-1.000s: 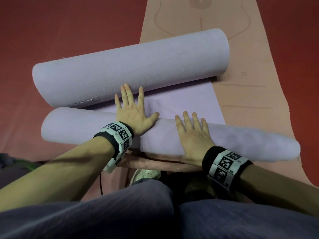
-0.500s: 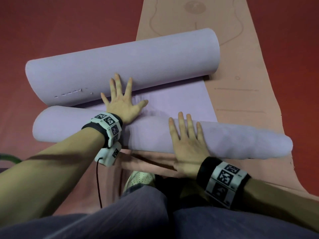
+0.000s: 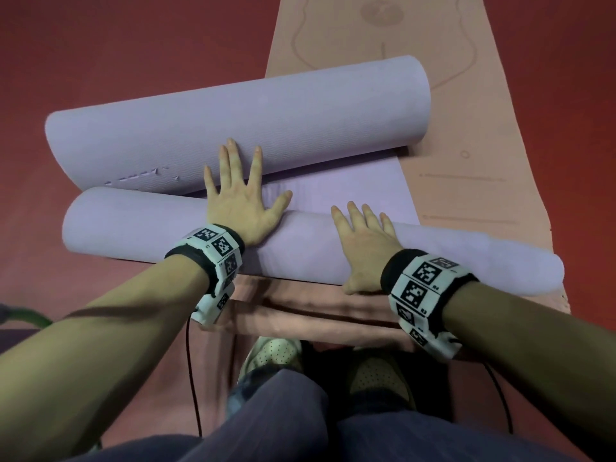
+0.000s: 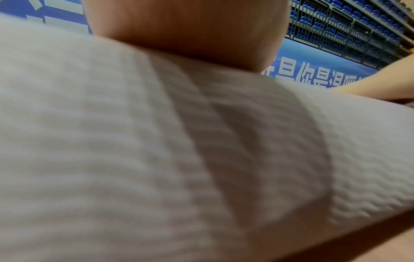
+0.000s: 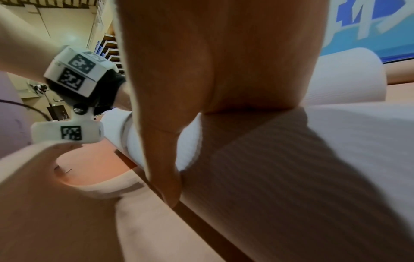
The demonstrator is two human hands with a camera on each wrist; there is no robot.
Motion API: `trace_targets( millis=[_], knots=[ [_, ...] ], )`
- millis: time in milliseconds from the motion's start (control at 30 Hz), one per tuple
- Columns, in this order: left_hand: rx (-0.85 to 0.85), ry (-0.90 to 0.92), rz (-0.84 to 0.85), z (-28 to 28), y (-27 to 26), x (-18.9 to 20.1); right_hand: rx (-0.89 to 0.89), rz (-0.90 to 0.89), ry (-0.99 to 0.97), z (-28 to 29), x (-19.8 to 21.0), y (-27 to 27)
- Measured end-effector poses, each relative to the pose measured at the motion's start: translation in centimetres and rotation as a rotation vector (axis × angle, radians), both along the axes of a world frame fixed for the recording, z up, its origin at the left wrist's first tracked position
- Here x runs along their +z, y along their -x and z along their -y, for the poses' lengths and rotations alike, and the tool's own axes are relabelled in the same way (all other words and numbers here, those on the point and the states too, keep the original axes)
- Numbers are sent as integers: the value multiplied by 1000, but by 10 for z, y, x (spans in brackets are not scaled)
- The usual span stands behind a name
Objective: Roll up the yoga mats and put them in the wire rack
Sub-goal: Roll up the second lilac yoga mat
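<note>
A lilac yoga mat lies across a peach mat (image 3: 466,181), curled at both ends. Its near roll (image 3: 140,228) runs left to right in front of my knees; its far roll (image 3: 266,118) is thicker. A short flat strip (image 3: 350,191) joins them. My left hand (image 3: 240,198) presses flat on the near roll, fingers spread and reaching the far roll. My right hand (image 3: 363,238) lies flat on the near roll further right. In the left wrist view the ribbed roll (image 4: 112,159) fills the frame under my palm. In the right wrist view my thumb (image 5: 163,159) rests against the roll (image 5: 291,168).
The peach mat's near end (image 3: 316,315) is curled up by my shoes (image 3: 276,355). Red floor (image 3: 116,45) surrounds both mats. Cables (image 3: 191,378) hang from the wrist bands. A wire fence with blue seats (image 4: 349,31) shows far off in the left wrist view.
The near roll has moved forward toward the far roll, and the flat strip between them has shrunk. Both hands have travelled forward on top of it.
</note>
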State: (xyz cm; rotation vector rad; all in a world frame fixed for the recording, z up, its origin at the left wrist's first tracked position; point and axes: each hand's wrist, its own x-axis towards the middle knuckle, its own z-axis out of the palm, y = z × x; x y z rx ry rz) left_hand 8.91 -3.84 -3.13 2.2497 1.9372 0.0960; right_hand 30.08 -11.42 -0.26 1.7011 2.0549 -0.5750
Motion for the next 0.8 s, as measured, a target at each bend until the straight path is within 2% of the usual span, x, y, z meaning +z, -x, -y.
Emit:
trace_targets(
  millis=[133, 233, 367, 467, 567, 700, 800],
  knots=[
    [-344, -114, 25, 39, 8, -4, 4, 32, -50, 4, -5, 1],
    [-494, -34, -111, 51, 20, -6, 37, 124, -171, 20, -12, 7],
    [-494, 63, -291, 53, 21, -2, 116, 191, -209, 27, -9, 8],
    [-490, 52, -274, 64, 17, 4, 164, 188, -178, 32, -1, 5],
    [-567, 29, -241, 83, 20, 8, 183, 164, -129, 52, 3, 4],
    [-601, 46, -222, 119, 20, 12, 182, 139, -18, 82, 10, -5],
    [-584, 57, -223, 122, 19, 13, 121, 144, -36, 88, 12, 1]
  ],
)
